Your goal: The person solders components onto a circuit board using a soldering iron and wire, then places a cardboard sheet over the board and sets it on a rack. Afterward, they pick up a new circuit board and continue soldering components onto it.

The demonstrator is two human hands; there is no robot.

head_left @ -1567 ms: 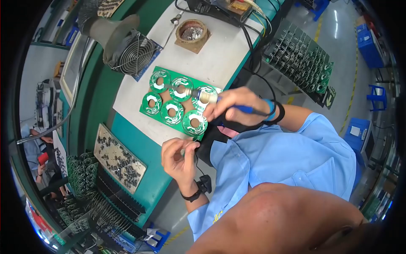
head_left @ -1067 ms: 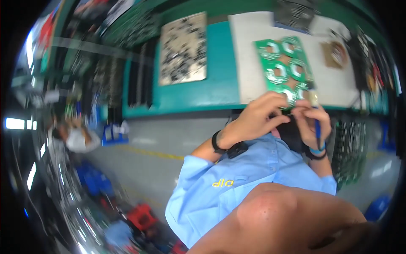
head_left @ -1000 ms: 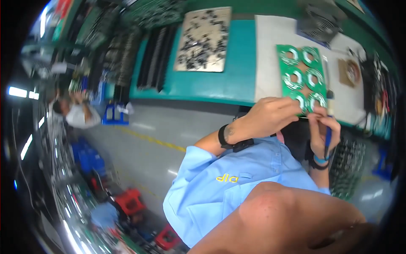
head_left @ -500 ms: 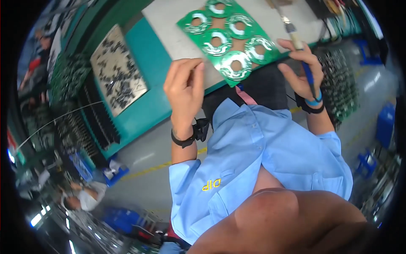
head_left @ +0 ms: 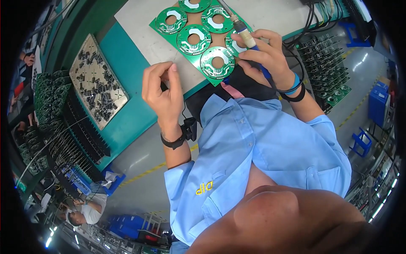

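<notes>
My right hand [head_left: 270, 57] grips a soldering iron [head_left: 247, 39] with a blue handle, a pale collar and a metal shaft. Its shaft reaches up over a green circuit board panel [head_left: 196, 59] of several round boards with central holes and white arcs. The fingers partly cover the right-hand board. Left of the panel's near corner is my left hand [head_left: 164, 91], raised, fingers bent toward the thumb. A small dark spot shows between them, too unclear to name. The iron's tip is cut off by the top edge.
A pale tray [head_left: 121, 100] of small black components lies on the green bench at left. Racks of upright circuit boards stand at left [head_left: 55, 101] and right [head_left: 323, 63]. Black cables [head_left: 311, 25] hang at the back right. Another person [head_left: 91, 209] sits far off at lower left.
My right hand has brought the soldering iron left, over the panel's right side. The whole view has shifted, so the panel and tray sit further left. My left hand keeps its bent pose.
</notes>
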